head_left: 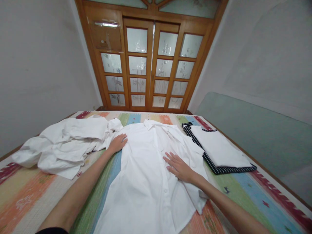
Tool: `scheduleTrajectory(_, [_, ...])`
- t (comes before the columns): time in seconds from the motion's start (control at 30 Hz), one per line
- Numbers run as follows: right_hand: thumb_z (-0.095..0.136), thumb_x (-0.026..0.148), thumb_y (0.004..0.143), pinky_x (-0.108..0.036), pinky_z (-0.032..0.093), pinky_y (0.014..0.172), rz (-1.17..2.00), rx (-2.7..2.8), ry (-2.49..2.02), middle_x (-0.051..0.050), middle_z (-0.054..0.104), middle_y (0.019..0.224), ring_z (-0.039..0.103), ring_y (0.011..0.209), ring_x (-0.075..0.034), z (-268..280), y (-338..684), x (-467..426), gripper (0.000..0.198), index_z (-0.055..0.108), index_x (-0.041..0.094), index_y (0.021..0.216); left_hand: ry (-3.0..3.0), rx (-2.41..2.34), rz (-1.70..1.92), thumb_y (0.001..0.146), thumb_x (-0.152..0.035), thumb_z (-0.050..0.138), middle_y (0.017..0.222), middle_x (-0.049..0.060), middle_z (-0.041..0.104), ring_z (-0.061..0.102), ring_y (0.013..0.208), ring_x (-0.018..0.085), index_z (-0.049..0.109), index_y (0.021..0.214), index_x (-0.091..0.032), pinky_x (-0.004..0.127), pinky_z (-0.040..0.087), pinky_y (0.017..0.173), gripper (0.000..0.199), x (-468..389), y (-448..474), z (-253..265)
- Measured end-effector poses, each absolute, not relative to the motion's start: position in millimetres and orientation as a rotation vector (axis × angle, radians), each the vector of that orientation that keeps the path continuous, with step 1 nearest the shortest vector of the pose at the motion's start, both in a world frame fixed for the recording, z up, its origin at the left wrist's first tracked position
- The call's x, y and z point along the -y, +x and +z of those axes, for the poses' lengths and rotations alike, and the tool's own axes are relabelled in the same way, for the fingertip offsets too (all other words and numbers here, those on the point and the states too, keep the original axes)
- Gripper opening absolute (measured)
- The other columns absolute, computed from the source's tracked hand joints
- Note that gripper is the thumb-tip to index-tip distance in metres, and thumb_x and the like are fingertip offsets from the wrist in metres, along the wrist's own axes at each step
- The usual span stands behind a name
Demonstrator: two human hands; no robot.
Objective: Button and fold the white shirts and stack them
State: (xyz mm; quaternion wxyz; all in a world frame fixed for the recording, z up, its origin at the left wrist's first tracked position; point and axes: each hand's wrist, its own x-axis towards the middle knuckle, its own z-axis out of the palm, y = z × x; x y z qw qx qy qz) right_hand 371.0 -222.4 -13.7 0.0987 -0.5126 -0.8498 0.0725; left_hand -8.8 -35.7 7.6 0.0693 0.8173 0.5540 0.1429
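Note:
A white button-up shirt [141,172] lies front side up across the middle of the bed, its collar toward the far end. The left half looks fairly smooth, while the right half is wrinkled and bunched. My left hand [118,143] rests on the shirt's left shoulder and sleeve area, fingers extended. On the right front, beside the button strip, my right hand [179,167] lies flat with its fingers spread. Neither hand grips the cloth. The shirt's lower hem runs out of view at the bottom.
A crumpled heap of white clothes [70,139] lies at the left. On the right, a folded white garment [219,148] sits on a black-and-white striped one [234,169]. A striped, multicoloured sheet [97,188] covers the bed. Wooden glazed doors [149,73] stand beyond, and a pale green headboard [255,130] borders the right.

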Motion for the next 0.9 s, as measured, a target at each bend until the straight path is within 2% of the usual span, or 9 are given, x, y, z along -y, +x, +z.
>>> scheduleTrajectory(0.13, [0.034,0.04,0.1,-0.052,0.03,0.112,-0.06,2.49,-1.409,-0.007,0.033,0.154,0.024,0.144,-0.027,-24.9,365.3,215.5,0.05,0.035,0.027,0.148,2.491,-1.563,0.442,0.093,-0.044,0.033,0.137,0.012,0.056,0.046,0.131,0.024,0.057,0.126,-0.014,0.039,0.034,0.111,0.05,84.3,-25.7,8.0])
scheduleTrajectory(0.33, [0.031,0.039,0.1,-0.052,0.031,0.112,-0.158,2.482,-1.378,-0.007,0.036,0.152,0.027,0.143,-0.028,-33.6,362.1,183.9,0.048,0.045,0.023,0.143,2.557,-1.704,0.274,0.094,-0.045,0.034,0.135,0.015,0.056,0.049,0.128,0.027,0.052,0.128,-0.016,0.042,0.038,0.106,0.048,136.8,-31.3,17.2])
scheduleTrajectory(0.57, [0.027,0.042,0.1,-0.053,0.026,0.114,-0.058,2.529,-1.375,-0.008,0.034,0.153,0.024,0.144,-0.027,-30.3,364.6,162.7,0.051,0.047,0.02,0.142,2.585,-1.787,0.203,0.096,-0.05,0.03,0.144,0.016,0.046,0.039,0.136,0.028,0.047,0.133,-0.013,0.041,0.03,0.112,0.055,117.9,-20.5,9.2])
scheduleTrajectory(0.73, [0.026,0.045,0.1,-0.052,0.021,0.117,0.066,2.528,-1.447,-0.007,0.031,0.154,0.022,0.144,-0.027,-20.6,361.4,165.7,0.053,0.045,0.02,0.143,2.559,-1.841,0.247,0.095,-0.051,0.029,0.145,0.019,0.045,0.036,0.137,0.033,0.045,0.135,-0.01,0.045,0.028,0.111,0.059,92.7,-18.0,-0.5])
scheduleTrajectory(0.9, [0.028,0.046,0.1,-0.051,0.019,0.118,0.12,2.517,-1.456,-0.007,0.03,0.155,0.02,0.145,-0.026,-16.1,361.6,170.5,0.054,0.041,0.02,0.145,2.553,-1.827,0.269,0.094,-0.046,0.032,0.145,0.02,0.044,0.034,0.139,0.031,0.043,0.136,-0.007,0.043,0.024,0.114,0.059,68.5,-24.6,0.0])
